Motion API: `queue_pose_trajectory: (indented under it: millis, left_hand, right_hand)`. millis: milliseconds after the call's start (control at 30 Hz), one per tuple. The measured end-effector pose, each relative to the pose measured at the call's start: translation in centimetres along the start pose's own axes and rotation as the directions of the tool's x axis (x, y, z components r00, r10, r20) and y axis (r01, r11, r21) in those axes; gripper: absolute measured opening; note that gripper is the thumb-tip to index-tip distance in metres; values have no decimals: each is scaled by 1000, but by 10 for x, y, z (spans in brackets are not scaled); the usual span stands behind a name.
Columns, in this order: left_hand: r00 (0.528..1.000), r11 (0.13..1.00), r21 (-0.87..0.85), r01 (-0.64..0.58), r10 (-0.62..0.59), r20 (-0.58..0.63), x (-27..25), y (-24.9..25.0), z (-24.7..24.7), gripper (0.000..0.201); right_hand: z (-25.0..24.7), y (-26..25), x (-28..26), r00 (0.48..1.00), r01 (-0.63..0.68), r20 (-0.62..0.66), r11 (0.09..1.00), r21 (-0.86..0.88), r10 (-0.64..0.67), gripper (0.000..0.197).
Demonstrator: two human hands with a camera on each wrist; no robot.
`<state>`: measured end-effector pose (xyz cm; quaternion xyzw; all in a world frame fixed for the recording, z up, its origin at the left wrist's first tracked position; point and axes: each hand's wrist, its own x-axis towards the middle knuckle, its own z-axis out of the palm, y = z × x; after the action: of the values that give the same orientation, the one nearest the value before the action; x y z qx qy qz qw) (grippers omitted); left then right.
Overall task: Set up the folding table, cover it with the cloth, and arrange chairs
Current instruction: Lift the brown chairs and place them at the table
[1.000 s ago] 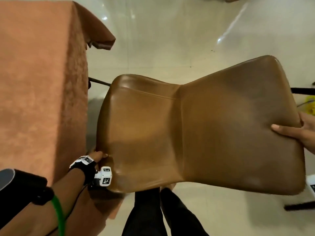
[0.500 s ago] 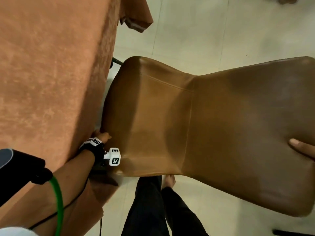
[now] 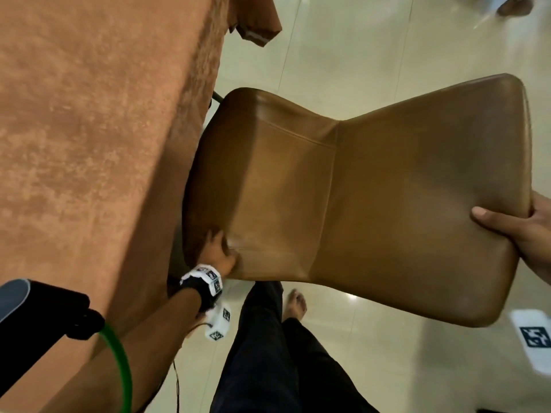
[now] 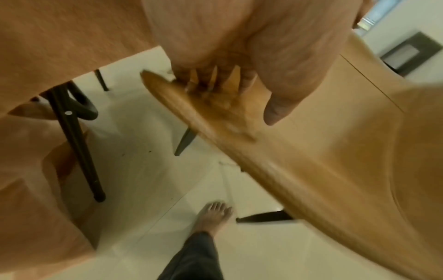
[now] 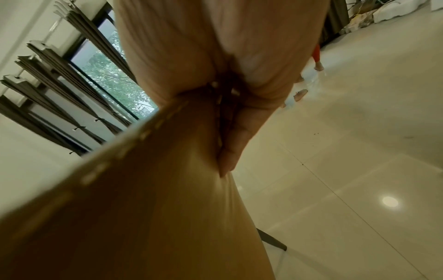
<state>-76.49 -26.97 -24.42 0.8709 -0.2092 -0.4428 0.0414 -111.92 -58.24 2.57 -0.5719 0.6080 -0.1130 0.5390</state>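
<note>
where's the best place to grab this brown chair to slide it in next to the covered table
Grip the brown chair at two ends, as both hands do: left hand on the seat's front edge by the cloth, fingers under, thumb on top; right hand over the backrest's top edge from behind. Both edges are thin enough to wrap, and the wide spacing probably helps steering.

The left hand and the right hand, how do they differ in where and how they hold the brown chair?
The left hand grips the chair at the seat's edge, close beside the cloth that covers the table; the right hand grips the top edge of the backrest, out over open floor. The left hand's thumb lies on the seat surface, the right hand's thumb on the backrest's front. Both clamp an edge of the same chair.
</note>
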Motion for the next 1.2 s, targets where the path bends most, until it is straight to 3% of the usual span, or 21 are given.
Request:
queue_pose_trajectory:
  millis: [100,300,433,567,700,900,1200]
  left_hand:
    - [977,935,299,-190,210,-35,-44,2,35,67]
    - [930,805,492,-332,366,28,-81,12,75,68]
    - [936,807,506,-304,351,2,-79,32,82,66]
    - [933,833,462,-304,357,-30,-74,46,80,52]
    - [910,778,505,-375,414,38,-80,57,81,48]
    - [905,743,546,-387,419,72,-74,54,78,51]
    - [878,655,603,-456,442,184,-74,52,66,45]
  right_hand:
    - [-1,-1,-9,1000,-14,9,999,36,14,52]
    - [4,2,-8,997,69,26,995,67,-71,67]
    - [13,2,-3,993,106,41,991,75,-109,48]
    - [27,-4,-1,988,133,67,989,57,-137,47]
    - [30,-6,-4,991,123,42,990,71,-126,45]
    - [29,-3,-6,993,89,76,994,58,-94,44]
    - [38,-4,-10,990,139,-33,987,79,-136,38]
